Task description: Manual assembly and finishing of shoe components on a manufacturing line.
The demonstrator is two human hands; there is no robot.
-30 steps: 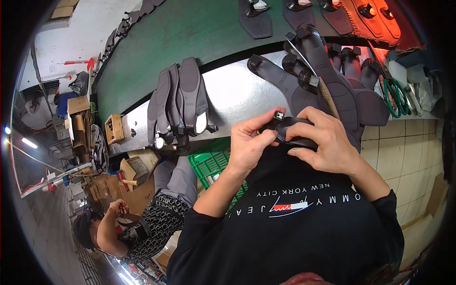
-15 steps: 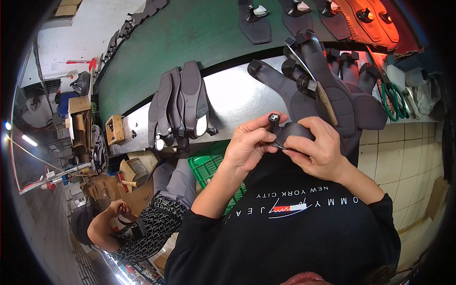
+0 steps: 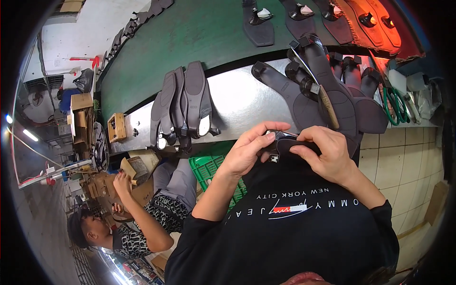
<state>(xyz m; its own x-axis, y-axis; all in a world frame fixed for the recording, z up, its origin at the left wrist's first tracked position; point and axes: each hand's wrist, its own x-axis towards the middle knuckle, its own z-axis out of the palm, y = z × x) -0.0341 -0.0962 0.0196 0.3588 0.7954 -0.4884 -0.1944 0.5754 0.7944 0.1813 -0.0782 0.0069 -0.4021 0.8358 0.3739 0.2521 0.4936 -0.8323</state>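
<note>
Close to my black shirt, both hands hold a dark shoe sole with a heel (image 3: 285, 144). My left hand (image 3: 248, 151) is closed round the heel end, thumb on top, and the heel's pale tip points down beneath the fingers. My right hand (image 3: 327, 153) pinches the sole's other side between thumb and bent fingers. Much of the sole is hidden by the hands. Just beyond my right hand lies a pile of dark heeled soles (image 3: 342, 116), with a wooden-handled tool (image 3: 327, 107) resting across it.
Further dark soles (image 3: 194, 85) lie on the metal ledge (image 3: 237, 102) at left. Beyond runs a green belt (image 3: 190, 45) carrying heeled soles (image 3: 258, 28). Green-handled scissors (image 3: 395, 104) are at right. A green crate (image 3: 209, 173) stands below the ledge, near a seated co-worker (image 3: 142, 218).
The held sole has been turned over: its heel tip pointed up before and points down now. My right fingers have shifted along the sole. The co-worker has raised an arm.
</note>
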